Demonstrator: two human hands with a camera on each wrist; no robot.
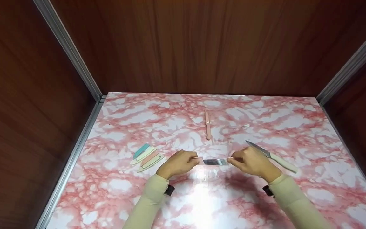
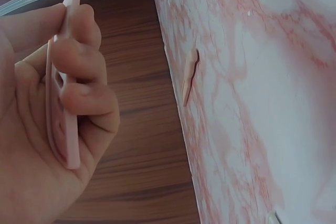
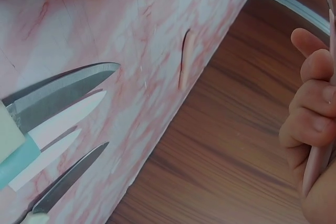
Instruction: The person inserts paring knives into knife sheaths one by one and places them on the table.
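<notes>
Out over the table my left hand point(image 1: 178, 162) grips a pink blade sheath point(image 2: 72, 148), fingers curled round it in the left wrist view. Facing it, my right hand point(image 1: 253, 160) holds a knife by its pink handle point(image 3: 317, 163). The knife's wide grey blade point(image 1: 215, 162) spans the space between both hands, its far end at the sheath's mouth. Just right of the right hand lies a knife with a cream handle point(image 1: 283, 163).
Left of my left hand, several sheaths point(image 1: 148, 157) in teal, cream and pink lie side by side. A pink-handled knife point(image 1: 208, 128) lies farther back. The right wrist view shows several knives together, one with a teal handle point(image 3: 21, 163). Wood panels point(image 1: 183, 47) enclose the table.
</notes>
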